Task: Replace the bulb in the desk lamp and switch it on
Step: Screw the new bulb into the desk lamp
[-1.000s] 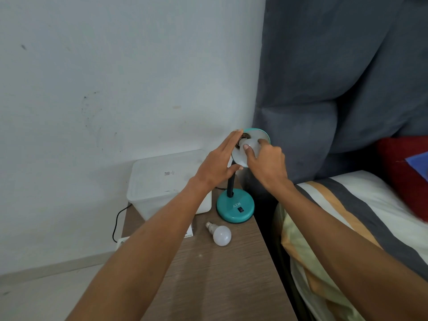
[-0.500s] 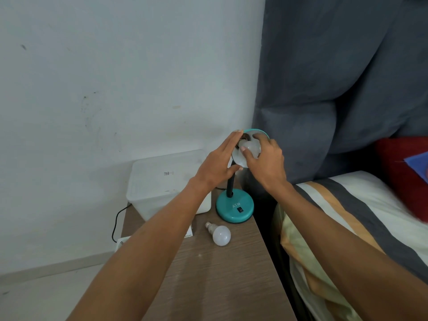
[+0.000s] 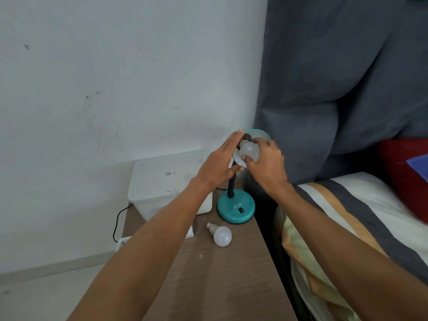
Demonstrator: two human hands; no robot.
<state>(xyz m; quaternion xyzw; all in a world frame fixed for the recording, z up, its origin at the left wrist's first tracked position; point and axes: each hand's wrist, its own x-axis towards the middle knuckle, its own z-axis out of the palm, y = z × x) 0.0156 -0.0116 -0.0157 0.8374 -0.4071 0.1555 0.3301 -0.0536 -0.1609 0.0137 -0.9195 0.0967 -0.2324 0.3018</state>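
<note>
A teal desk lamp stands at the back of the wooden table, its round base [image 3: 235,208] carrying a black switch [image 3: 241,210]. Its shade [image 3: 259,133] is tipped up toward me. My left hand [image 3: 220,166] lies flat against the shade's left edge, fingers stretched out. My right hand [image 3: 266,162] grips a white bulb [image 3: 249,150] with fingertips and thumb at the shade's socket. A second white bulb [image 3: 221,235] lies loose on the table in front of the base.
A translucent plastic box [image 3: 162,181] sits left of the lamp against the wall. A black cord [image 3: 118,218] runs down behind the table [image 3: 220,274]. A bed with a striped cover [image 3: 347,216] and a grey headboard [image 3: 335,89] border the table's right edge.
My right hand has turned around the bulb, the fingers shifting their hold. My left hand stays on the shade. The loose bulb has not moved.
</note>
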